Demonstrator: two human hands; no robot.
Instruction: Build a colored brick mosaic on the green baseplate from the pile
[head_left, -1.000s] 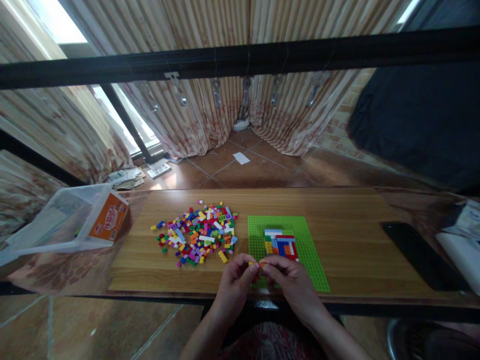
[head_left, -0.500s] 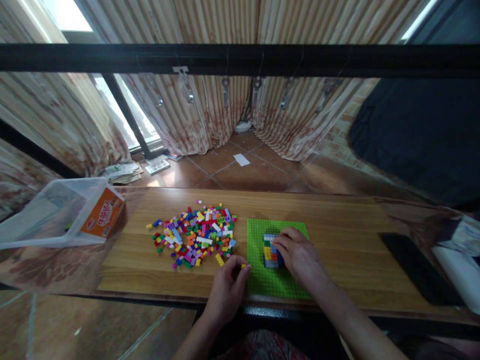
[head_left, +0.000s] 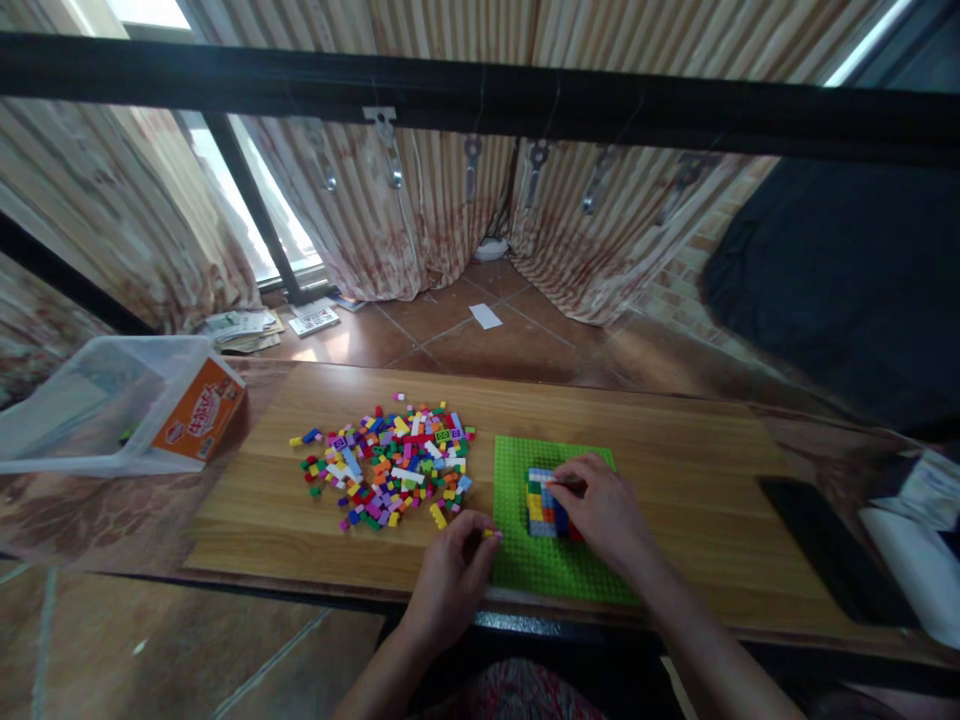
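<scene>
A green baseplate [head_left: 517,570] lies on the wooden board, bearing a small block of toy bricks [head_left: 536,505] in white, yellow, grey, blue, orange and red. Over the upper part of that block is my right hand [head_left: 604,505], thumb and forefinger pinched on a small orange brick that is mostly hidden. My left hand [head_left: 457,560] rests by the plate's left edge. Its fingertips close on small bricks [head_left: 491,534], one yellow and one pink. Left of the plate spreads a loose pile of coloured bricks [head_left: 409,477].
The wooden board [head_left: 675,430] carries everything. At the far left stands a clear plastic bin [head_left: 112,455] with an orange label. A black flat item [head_left: 832,545] lies at the right end, beside white packaging [head_left: 911,570]. A dark bar [head_left: 450,95] with hooks crosses in front of the curtains.
The camera view has tilted slightly. My right hand has shifted a little on the brick block, its fingers more bent. The left hand keeps its hold on the small bricks.
</scene>
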